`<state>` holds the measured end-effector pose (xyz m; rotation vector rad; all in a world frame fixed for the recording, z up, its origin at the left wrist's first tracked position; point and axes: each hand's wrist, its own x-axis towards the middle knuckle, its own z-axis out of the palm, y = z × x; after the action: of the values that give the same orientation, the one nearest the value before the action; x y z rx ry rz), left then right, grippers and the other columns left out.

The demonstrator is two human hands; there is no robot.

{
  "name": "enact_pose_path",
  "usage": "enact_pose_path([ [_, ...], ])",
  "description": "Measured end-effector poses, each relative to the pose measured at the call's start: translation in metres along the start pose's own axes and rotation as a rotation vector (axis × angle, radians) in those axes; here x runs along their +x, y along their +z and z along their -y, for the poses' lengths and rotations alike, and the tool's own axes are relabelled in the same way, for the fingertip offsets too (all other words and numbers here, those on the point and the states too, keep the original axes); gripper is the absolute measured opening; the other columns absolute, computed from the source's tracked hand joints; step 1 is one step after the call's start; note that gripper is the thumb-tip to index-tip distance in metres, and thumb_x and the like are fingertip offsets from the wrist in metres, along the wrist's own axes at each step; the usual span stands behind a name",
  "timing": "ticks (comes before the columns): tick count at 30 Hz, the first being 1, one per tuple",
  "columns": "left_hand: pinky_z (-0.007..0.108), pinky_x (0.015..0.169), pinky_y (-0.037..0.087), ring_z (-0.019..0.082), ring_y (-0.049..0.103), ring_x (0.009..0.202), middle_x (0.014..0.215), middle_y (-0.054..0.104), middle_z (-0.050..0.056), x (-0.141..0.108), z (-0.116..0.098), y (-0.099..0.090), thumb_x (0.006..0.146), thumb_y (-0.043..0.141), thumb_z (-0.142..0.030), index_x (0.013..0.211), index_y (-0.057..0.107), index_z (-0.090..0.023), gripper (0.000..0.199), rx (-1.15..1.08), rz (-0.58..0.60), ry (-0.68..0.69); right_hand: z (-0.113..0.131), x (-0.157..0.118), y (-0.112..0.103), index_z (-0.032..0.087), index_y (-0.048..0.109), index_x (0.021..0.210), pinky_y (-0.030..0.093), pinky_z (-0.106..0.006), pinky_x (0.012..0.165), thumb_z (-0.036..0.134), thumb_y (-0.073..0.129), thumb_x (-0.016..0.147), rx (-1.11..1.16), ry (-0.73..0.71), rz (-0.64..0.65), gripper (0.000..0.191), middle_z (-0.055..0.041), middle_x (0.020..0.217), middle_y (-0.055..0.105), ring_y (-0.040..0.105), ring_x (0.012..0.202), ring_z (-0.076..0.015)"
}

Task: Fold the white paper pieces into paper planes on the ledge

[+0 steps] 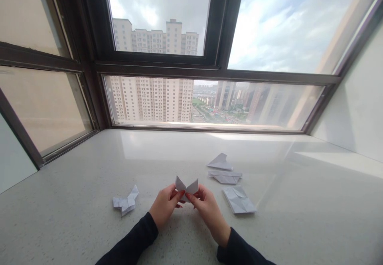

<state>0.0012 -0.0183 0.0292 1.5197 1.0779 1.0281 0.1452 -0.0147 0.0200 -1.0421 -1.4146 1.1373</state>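
Observation:
A small folded white paper (186, 188) with two upright points is held between my hands, above the pale speckled surface. My left hand (166, 204) pinches its left side between thumb and fingers. On the right side, my right hand (208, 206) grips the same paper. Both thumbs meet near the middle and cover its lower part. Left of my hands lies a folded paper shape (125, 202). To the right are a folded paper plane (220, 162), a boat-like folded paper (226, 176) and a squarish folded paper (239, 200).
The speckled sill (74, 217) extends to a dark window frame (209, 129) at the back. White walls stand at the far left and right. Sunlight falls across the right part of the sill. Tall buildings show outside.

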Motion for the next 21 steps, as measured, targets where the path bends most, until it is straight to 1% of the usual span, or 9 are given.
enact_pose_path([
  [3, 0.029, 0.063, 0.048, 0.020, 0.061, 0.077, 0.080, 0.065, 0.009, -0.002, -0.005, -0.003, 0.078, 0.044, -0.034, 0.091, 0.055, -0.014, 0.026, 0.279, -0.014, 0.098, 0.001, 0.000, 0.000, 0.015, 0.058, 0.075, 0.037, -0.025, 0.048, 0.045, 0.062, 0.063, 0.027, 0.002, -0.005, 0.033, -0.0033, 0.064, 0.060, 0.052, 0.057, -0.0165],
  [7, 0.039, 0.087, 0.037, 0.025, 0.047, 0.107, 0.114, 0.054, 0.015, -0.010, -0.023, -0.010, 0.074, 0.046, -0.018, 0.110, 0.049, -0.014, 0.037, 0.850, -0.039, 0.161, 0.002, 0.002, -0.003, 0.014, 0.058, 0.073, 0.038, -0.026, 0.052, 0.043, 0.062, 0.063, 0.025, -0.032, -0.046, 0.031, -0.0027, 0.063, 0.060, 0.052, 0.057, -0.0161],
  [8, 0.044, 0.090, 0.032, 0.028, 0.041, 0.112, 0.121, 0.049, 0.017, -0.013, -0.029, -0.014, 0.072, 0.048, -0.013, 0.112, 0.049, -0.014, 0.041, 1.043, -0.094, 0.105, 0.002, 0.003, -0.004, 0.014, 0.058, 0.072, 0.037, -0.025, 0.051, 0.043, 0.062, 0.063, 0.023, -0.033, -0.054, 0.030, -0.0024, 0.062, 0.059, 0.051, 0.057, -0.0157],
  [10, 0.054, 0.088, 0.027, 0.037, 0.036, 0.115, 0.123, 0.043, 0.024, -0.020, -0.040, -0.022, 0.069, 0.046, -0.005, 0.109, 0.052, -0.007, 0.041, 1.391, -0.300, -0.153, 0.002, 0.003, -0.005, 0.014, 0.057, 0.072, 0.036, -0.025, 0.050, 0.042, 0.061, 0.064, 0.024, -0.029, -0.062, 0.030, -0.0020, 0.061, 0.059, 0.050, 0.055, -0.0149],
  [11, 0.055, 0.083, 0.031, 0.041, 0.039, 0.110, 0.121, 0.042, 0.029, -0.023, -0.045, -0.027, 0.069, 0.045, -0.005, 0.109, 0.052, -0.002, 0.040, 1.483, -0.337, -0.280, 0.001, 0.003, -0.005, 0.014, 0.057, 0.072, 0.035, -0.024, 0.049, 0.042, 0.061, 0.064, 0.030, -0.026, -0.064, 0.029, -0.0018, 0.061, 0.058, 0.050, 0.054, -0.0145],
  [14, 0.044, 0.064, 0.043, 0.038, 0.058, 0.087, 0.103, 0.053, 0.036, -0.029, -0.055, -0.042, 0.071, 0.037, 0.000, 0.108, 0.051, 0.005, 0.040, 1.489, -0.210, -0.495, 0.002, 0.003, -0.005, 0.015, 0.056, 0.071, 0.034, -0.023, 0.046, 0.041, 0.061, 0.063, 0.055, -0.008, -0.068, 0.029, -0.0011, 0.058, 0.057, 0.049, 0.052, -0.0137],
  [16, 0.038, 0.060, 0.045, 0.033, 0.063, 0.076, 0.085, 0.063, 0.029, -0.030, -0.057, -0.051, 0.070, 0.036, 0.003, 0.091, 0.062, 0.000, 0.033, 1.457, -0.122, -0.517, 0.003, 0.002, -0.005, 0.015, 0.055, 0.070, 0.033, -0.023, 0.045, 0.041, 0.061, 0.062, 0.068, 0.005, -0.070, 0.029, -0.0005, 0.057, 0.056, 0.048, 0.051, -0.0131],
  [18, 0.036, 0.060, 0.045, 0.030, 0.063, 0.074, 0.080, 0.066, 0.024, -0.029, -0.057, -0.056, 0.069, 0.036, 0.005, 0.077, 0.066, -0.004, 0.032, 1.455, -0.088, -0.501, 0.004, 0.001, -0.004, 0.015, 0.054, 0.070, 0.033, -0.022, 0.043, 0.041, 0.062, 0.062, 0.078, 0.020, -0.072, 0.029, 0.0000, 0.056, 0.055, 0.047, 0.051, -0.0127],
  [21, 0.035, 0.059, 0.045, 0.030, 0.063, 0.075, 0.078, 0.067, 0.022, -0.026, -0.059, -0.058, 0.067, 0.035, 0.007, 0.074, 0.066, -0.006, 0.035, 1.466, -0.087, -0.463, 0.005, 0.001, -0.004, 0.015, 0.053, 0.070, 0.032, -0.021, 0.042, 0.041, 0.062, 0.061, 0.102, 0.042, -0.078, 0.029, 0.0004, 0.056, 0.054, 0.047, 0.050, -0.0125],
])
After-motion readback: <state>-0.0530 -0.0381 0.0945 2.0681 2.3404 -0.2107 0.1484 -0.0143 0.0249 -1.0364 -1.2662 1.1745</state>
